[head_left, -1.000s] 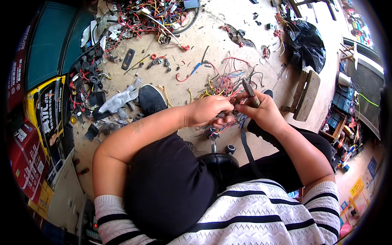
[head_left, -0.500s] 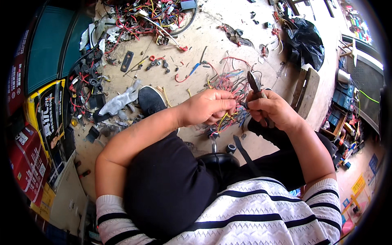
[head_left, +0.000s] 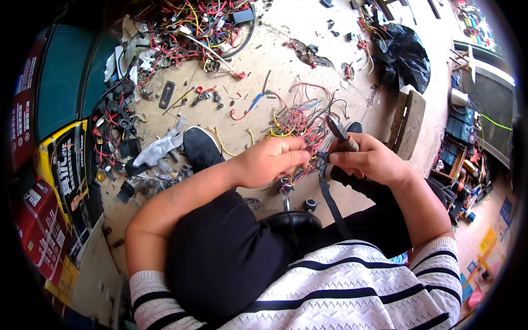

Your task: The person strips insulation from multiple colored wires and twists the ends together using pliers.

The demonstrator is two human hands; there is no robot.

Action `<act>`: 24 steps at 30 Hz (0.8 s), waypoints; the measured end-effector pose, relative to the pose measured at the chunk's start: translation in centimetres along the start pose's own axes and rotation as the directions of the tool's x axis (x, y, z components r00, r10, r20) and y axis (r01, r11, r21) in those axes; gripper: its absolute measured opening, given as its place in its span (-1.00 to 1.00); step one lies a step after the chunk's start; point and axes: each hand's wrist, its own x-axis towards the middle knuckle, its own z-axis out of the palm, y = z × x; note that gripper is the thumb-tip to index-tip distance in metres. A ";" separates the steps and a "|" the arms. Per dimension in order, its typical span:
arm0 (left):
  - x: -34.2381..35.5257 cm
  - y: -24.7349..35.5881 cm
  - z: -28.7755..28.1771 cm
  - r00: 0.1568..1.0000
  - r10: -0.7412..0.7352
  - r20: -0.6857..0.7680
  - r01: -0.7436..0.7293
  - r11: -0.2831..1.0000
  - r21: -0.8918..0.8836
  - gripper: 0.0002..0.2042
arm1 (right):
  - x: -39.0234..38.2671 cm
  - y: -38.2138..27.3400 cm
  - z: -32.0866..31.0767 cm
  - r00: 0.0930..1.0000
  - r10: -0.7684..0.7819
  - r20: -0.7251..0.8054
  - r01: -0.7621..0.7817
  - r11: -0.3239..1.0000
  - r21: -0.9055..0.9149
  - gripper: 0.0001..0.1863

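Note:
My right hand [head_left: 371,158] is closed around a hand tool with a dark pointed end [head_left: 336,129] and a tan grip, its tip aimed away from me. My left hand [head_left: 273,160] is closed in a pinch just to the left; what its fingers hold is too small to make out. A small grey-blue piece [head_left: 323,156] shows between the two hands, by the right fingertips. Below it a dark flat strip [head_left: 333,204] runs down toward my lap. Beyond the hands, a tangle of red, yellow and blue wires [head_left: 300,113] lies on the floor between my shoes.
A large heap of wires [head_left: 203,30] lies at the far left, a black plastic bag [head_left: 404,58] at the far right. A wooden block [head_left: 407,124] stands right of my feet. Boxes [head_left: 41,223] line the left side. A grey glove [head_left: 159,148] lies beside my left shoe [head_left: 202,147].
Both hands have come slightly nearer to me, and the tool has tilted a little to the left. The dark strip's upper end now reaches up to the hands.

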 end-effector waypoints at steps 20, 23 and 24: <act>0.4 -1.3 -0.9 0.953 0.231 -0.195 -0.170 0.943 0.286 -0.79 | 1.9 2.1 1.4 0.959 0.148 0.240 -0.132 0.988 -0.083 -0.64; 0.0 -0.1 -0.4 0.942 0.279 -0.185 -0.150 0.846 0.512 -0.80 | 1.9 2.2 1.3 0.960 0.153 0.233 -0.134 0.986 -0.096 -0.63; -0.1 0.1 -0.4 0.942 0.285 -0.177 -0.152 0.831 0.535 -0.80 | 2.0 2.4 1.2 0.961 0.153 0.231 -0.132 0.986 -0.104 -0.63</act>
